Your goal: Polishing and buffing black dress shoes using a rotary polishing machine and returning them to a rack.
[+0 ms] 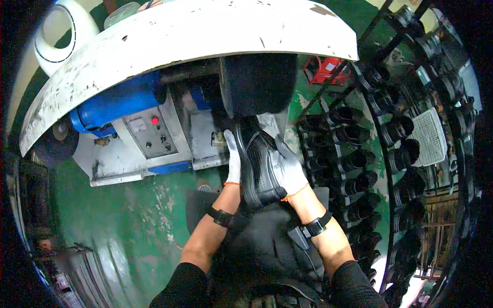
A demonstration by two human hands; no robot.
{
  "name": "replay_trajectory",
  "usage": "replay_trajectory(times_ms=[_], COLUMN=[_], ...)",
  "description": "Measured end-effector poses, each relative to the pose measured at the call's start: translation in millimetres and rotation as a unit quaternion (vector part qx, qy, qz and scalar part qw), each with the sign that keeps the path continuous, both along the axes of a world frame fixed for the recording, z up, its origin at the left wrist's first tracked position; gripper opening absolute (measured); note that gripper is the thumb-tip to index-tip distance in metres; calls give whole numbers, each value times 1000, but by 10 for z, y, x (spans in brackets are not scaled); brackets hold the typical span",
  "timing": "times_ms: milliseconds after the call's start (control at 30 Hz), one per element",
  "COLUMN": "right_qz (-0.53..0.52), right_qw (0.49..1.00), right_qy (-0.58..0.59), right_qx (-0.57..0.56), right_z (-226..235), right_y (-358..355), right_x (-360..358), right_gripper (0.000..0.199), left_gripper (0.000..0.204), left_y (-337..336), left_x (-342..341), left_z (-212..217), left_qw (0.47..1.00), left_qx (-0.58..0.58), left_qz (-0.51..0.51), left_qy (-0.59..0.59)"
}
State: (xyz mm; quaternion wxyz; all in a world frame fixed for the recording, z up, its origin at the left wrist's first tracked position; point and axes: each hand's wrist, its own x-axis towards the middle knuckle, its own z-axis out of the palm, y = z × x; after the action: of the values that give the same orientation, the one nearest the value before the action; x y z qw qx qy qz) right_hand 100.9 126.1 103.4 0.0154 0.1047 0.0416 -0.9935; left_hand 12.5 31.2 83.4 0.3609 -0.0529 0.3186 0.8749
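A black leather shoe (263,169) is held between my two hands, tilted on its side, its toe pointing away from me. My left hand (233,158), in a white glove with an orange cuff edge, lies along the sole side. On the opposite side, my right hand (288,170), gloved in white with dark smudges, grips the upper near the heel. The toe reaches up to the lower edge of a wide black wheel (259,84) on the machine; whether they touch, I cannot tell. Some of the fingers are hidden by the shoe.
A white hood (205,31) arches over the machine. Below it, left of the wheel, are a blue motor (120,105) and a control panel (151,134) with a red button. Racks of black shoes (354,159) stand close on my right. Behind them sits a red box-shaped device (327,69).
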Motion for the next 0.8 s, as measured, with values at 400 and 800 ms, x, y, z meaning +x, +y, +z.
replay_trajectory(times_ms=[400, 800], right_qz=[-99, -111], right_qw=[990, 878], right_qy=[-17, -173], right_qx=[98, 433], right_z=[-666, -233], right_y=[276, 150], right_x=[-750, -904], right_gripper=[40, 41], left_gripper=[82, 71], left_y=[284, 73], left_x=[-901, -1191], left_z=[-780, -949], left_qw=[997, 995], left_qx=[53, -82], left_qz=[26, 37], left_qy=[-58, -51])
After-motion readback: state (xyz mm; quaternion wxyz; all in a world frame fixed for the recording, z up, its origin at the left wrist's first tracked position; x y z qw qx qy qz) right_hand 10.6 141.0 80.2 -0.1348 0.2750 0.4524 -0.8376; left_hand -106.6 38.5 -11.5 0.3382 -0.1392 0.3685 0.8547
